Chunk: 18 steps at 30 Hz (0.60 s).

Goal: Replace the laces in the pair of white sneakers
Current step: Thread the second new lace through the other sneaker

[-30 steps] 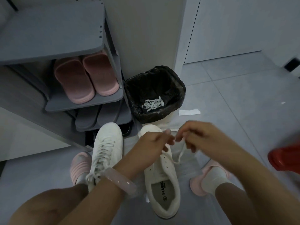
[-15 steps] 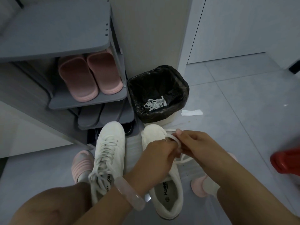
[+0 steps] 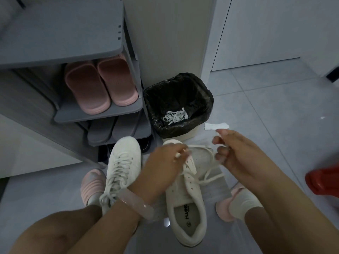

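Since half a second ago the hands have pulled apart; they were bunched together over the toe of the right-side sneaker (image 3: 185,195), and now the right hand (image 3: 236,153) has swung out to the right, drawing the white lace (image 3: 207,172) out with it; the camera view has also tipped a bit.

Left hand (image 3: 165,165) sits over the sneaker's eyelet area, fingers curled, pinching one end of the lace at the fingertips; the right hand is off to the side of the shoe, fingers curled in, thumb and forefinger pinching the other end, with the lace running slack from it down to the lower eyelets; a pale pink bangle (image 3: 135,204) is on the left wrist.

Counts: two white sneakers on the grey floor (image 3: 275,110), side by side; the left-side sneaker (image 3: 122,169) is fully laced, the other is only threaded near the toe and stands open; one bundle of old white laces (image 3: 174,116) lies in the one black-lined bin (image 3: 178,105) just beyond the shoes; two pink slippers (image 3: 100,87) sit on the grey shoe rack (image 3: 60,33), with what looks like a grey pair on the shelf under them; two feet in pink slippers, the right with a white sock; one scrap of white paper (image 3: 216,126) on the floor by the bin; one red thing at the right edge, can't tell what it is.
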Available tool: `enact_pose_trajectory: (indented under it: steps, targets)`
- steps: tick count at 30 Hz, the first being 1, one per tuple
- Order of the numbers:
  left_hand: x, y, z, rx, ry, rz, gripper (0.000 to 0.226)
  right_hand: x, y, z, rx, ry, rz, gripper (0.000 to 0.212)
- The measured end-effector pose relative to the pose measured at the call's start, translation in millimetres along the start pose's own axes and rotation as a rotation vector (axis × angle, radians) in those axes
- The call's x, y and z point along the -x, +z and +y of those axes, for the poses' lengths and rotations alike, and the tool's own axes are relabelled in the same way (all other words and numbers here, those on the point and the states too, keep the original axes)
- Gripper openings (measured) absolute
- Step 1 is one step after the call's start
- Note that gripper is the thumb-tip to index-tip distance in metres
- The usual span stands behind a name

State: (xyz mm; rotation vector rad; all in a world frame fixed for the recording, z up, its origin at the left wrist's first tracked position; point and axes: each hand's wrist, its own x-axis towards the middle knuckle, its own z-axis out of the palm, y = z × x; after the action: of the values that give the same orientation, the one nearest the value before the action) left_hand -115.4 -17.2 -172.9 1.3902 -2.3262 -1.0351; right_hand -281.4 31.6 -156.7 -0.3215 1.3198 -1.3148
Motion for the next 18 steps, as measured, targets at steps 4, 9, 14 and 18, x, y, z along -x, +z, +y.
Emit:
enact_pose_trajectory:
  steps: [4, 9, 14, 18]
  targets:
    - [-12.1, -2.9, -21.8, -0.045, -0.144, 0.214, 0.020, -9.3, -13.8, 13.6, 0.577, -0.171, 0.081, 0.010]
    - [-7.5, 28.5, -25.9, -0.110, -0.163, -0.085, 0.022, -25.2, -15.4, 53.2, 1.033, -0.225, -0.075, 0.013]
    - [-9.7, 37.2, -26.3, -0.092, -0.203, -0.066, 0.031, -35.1, -9.7, 71.7, 1.104, -0.229, -0.069, 0.011]
    - [-9.9, 41.5, -28.9, -0.059, -0.241, -0.037, 0.027, -41.2, -6.6, 74.5, 1.117, -0.288, -0.055, 0.015]
